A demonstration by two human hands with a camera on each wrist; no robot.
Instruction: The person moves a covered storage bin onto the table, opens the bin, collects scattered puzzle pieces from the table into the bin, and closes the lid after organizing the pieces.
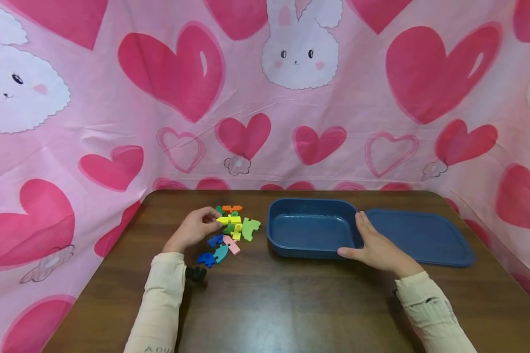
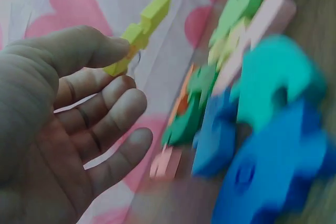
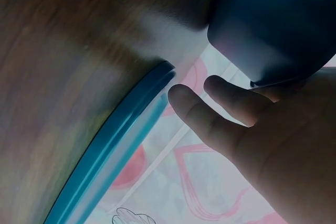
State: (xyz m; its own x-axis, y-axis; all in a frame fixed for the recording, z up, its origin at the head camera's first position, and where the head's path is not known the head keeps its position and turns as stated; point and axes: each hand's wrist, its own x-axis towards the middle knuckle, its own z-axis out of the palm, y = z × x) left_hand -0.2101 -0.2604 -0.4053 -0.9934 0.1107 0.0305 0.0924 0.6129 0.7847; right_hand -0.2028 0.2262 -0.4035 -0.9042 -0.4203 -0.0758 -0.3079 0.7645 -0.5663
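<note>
My left hand (image 1: 192, 228) pinches a yellow puzzle piece (image 1: 230, 220) between thumb and fingers, above a loose pile of pieces. In the left wrist view the yellow piece (image 2: 152, 14) sticks out past the thumb tip, and the other fingers are loosely bent. Under and beside that hand lie a light green piece (image 1: 250, 228), a pink piece (image 1: 231, 244), a teal piece (image 1: 221, 253) and a blue piece (image 1: 206, 259). With fingers extended, my right hand (image 1: 377, 246) rests against the right front corner of a dark blue open container (image 1: 314, 252).
A flat blue lid (image 1: 419, 236) lies on the brown table (image 1: 291, 304) to the container's right. An orange piece (image 1: 232, 208) is at the pile's back. Behind the table hangs a pink cloth (image 1: 256, 105) with hearts and rabbits. A black object (image 1: 196, 274) shows by the left sleeve.
</note>
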